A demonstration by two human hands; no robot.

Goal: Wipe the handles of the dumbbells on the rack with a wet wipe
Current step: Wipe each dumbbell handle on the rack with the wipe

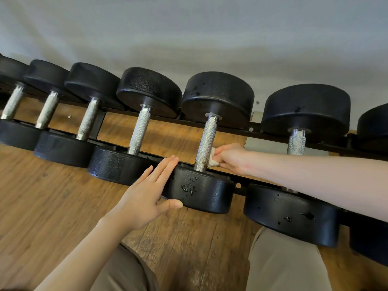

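Right hand (230,158) pinches the wet wipe (212,159) against the handle (206,143) — wrap around fully; left hand (147,192), fingers straight, braces the dumbbell head (201,192).

The right hand (231,158) presses a white wet wipe (212,158) against a dumbbell's knurled handle (206,141); the left hand (147,192) rests flat on its near head (201,194).

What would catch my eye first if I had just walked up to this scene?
Probably the row of black dumbbells lying on a rack along the wall, silver handles gleaming. At the middle one, the right hand presses a white wipe against the handle, while the left hand rests flat on its near head.
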